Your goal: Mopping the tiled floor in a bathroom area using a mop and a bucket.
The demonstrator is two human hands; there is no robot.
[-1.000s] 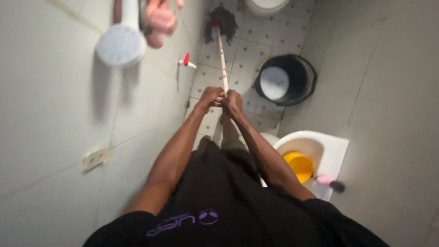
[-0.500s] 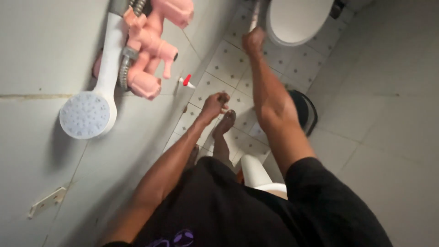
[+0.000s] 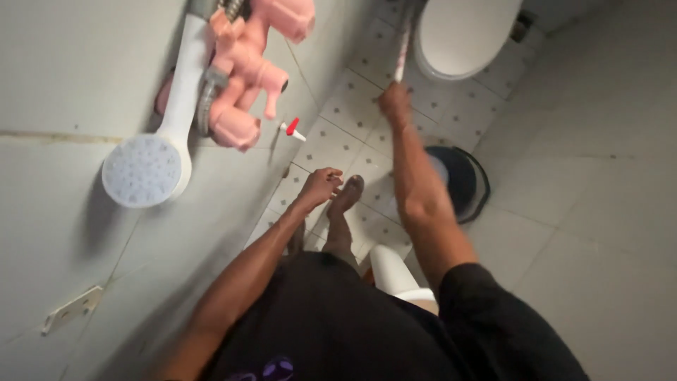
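Note:
My right hand is stretched far forward and grips the white, red-marked mop handle, which runs up beside the white toilet bowl. The mop's head is out of view. My left hand hangs lower, close to the left wall and just beside my bare foot. Its fingers are curled and nothing shows in it. My black shirt fills the bottom of the view.
A white shower head and pink tap fittings stick out from the left wall, with a small red-handled tap lower down. A black bucket stands on the patterned tile floor, partly behind my right arm. A white basin edge is near my leg.
One second ago both hands held the handle together. My right hand has since slid far forward along it, and my left hand has let go and dropped towards my foot. The view has tilted left.

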